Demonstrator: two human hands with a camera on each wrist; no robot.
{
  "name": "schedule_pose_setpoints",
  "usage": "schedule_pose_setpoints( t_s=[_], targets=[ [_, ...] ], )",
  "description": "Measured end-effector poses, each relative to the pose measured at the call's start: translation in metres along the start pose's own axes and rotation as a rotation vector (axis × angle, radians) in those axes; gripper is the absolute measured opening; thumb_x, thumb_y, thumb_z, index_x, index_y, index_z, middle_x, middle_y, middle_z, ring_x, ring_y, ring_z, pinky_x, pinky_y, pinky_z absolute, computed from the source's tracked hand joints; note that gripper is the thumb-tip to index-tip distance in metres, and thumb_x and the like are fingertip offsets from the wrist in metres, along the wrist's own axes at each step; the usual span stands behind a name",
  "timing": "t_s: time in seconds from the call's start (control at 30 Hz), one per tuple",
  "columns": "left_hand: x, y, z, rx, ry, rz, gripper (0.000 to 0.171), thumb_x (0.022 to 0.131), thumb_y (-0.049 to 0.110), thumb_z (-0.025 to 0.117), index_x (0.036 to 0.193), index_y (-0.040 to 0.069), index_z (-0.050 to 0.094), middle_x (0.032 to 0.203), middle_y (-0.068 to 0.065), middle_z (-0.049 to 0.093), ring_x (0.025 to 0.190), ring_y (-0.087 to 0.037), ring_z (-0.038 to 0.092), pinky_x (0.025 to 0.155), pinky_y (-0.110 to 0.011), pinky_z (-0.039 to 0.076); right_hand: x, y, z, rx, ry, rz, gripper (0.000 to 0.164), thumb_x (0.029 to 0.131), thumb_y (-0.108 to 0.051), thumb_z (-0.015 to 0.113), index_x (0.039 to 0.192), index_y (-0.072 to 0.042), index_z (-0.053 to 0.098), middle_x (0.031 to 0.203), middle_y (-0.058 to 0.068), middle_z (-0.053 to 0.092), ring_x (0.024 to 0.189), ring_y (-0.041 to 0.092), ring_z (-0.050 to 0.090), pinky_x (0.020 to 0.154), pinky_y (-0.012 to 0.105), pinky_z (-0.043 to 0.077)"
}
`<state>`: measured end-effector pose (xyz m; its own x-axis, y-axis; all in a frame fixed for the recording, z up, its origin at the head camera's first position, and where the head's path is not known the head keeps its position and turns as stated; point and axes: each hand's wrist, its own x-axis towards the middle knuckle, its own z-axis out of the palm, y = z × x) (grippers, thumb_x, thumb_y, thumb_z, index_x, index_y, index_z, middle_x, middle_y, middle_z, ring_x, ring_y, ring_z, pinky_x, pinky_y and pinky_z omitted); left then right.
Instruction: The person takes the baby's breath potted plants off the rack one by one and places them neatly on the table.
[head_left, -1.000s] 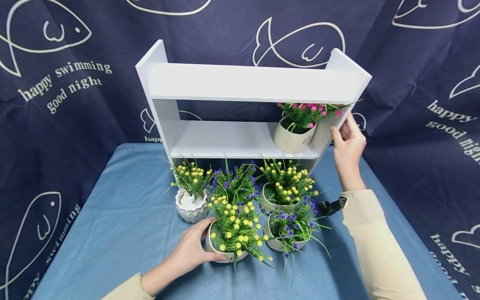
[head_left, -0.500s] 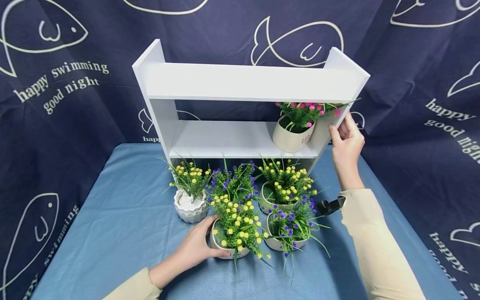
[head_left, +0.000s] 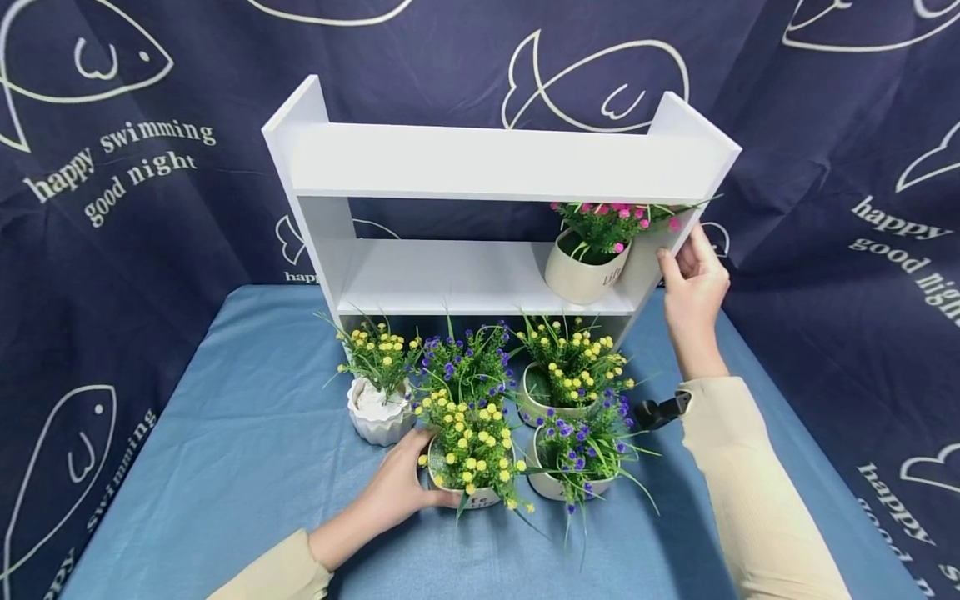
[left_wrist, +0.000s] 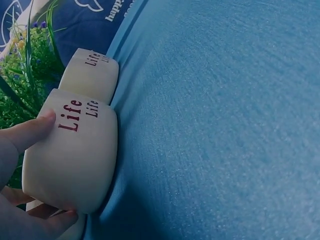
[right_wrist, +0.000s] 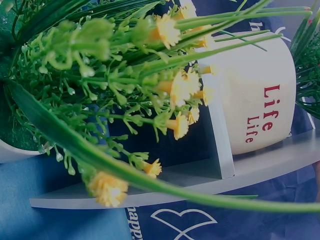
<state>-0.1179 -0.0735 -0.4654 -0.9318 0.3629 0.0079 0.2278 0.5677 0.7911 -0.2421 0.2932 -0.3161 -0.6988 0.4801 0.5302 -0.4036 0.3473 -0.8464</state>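
My left hand grips a cream pot of yellow artificial flowers at the front of the table, thumb on its front and fingers round its left side. In the left wrist view this pot stands on the cloth with "Life" lettering near the thumb. My right hand holds the right side panel of a white two-tier shelf, thumb on its front edge and fingers behind. Beside that panel, on the shelf's lower tier, stands a cream pot of pink flowers.
A scalloped white pot of yellow flowers stands left. Purple flowers rise behind the gripped pot. To the right are a yellow-flowered pot and a purple-flowered pot. Blue cloth covers the table; a fish-print curtain hangs behind.
My left hand has shifted the yellow-flowered pot slightly right and back, turning it so more lettering shows in front. The right hand keeps its place on the shelf.
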Motion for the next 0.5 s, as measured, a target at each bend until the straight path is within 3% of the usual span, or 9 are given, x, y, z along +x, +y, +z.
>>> schedule_pose_setpoints(
  t_s=[0.27,0.5],
  targets=[
    [0.0046,0.0025,0.0023,0.006,-0.001,-0.015,0.093,0.055,0.033,0.092,0.131,0.0,0.051,0.134,-0.022,0.055,0.119,-0.043,0.055,0.1,-0.061,0.045,-0.0021,-0.0021,-0.0009,-0.042,-0.015,0.016,0.057,0.09,0.002,0.061,0.14,-0.024,0.05,0.136,0.014,0.056,0.121,0.016,0.06,0.098,0.023,0.051],
    [0.0082,0.0027,0.004,0.005,0.003,-0.013,0.098,0.055,0.034,0.092,0.136,0.0,0.048,0.139,-0.024,0.052,0.124,-0.044,0.052,0.104,-0.062,0.041,-0.0035,-0.0058,-0.0001,-0.006,-0.006,0.021,0.057,0.089,0.004,0.061,0.14,-0.021,0.051,0.138,0.015,0.055,0.123,0.016,0.059,0.1,0.025,0.05]
  ],
)
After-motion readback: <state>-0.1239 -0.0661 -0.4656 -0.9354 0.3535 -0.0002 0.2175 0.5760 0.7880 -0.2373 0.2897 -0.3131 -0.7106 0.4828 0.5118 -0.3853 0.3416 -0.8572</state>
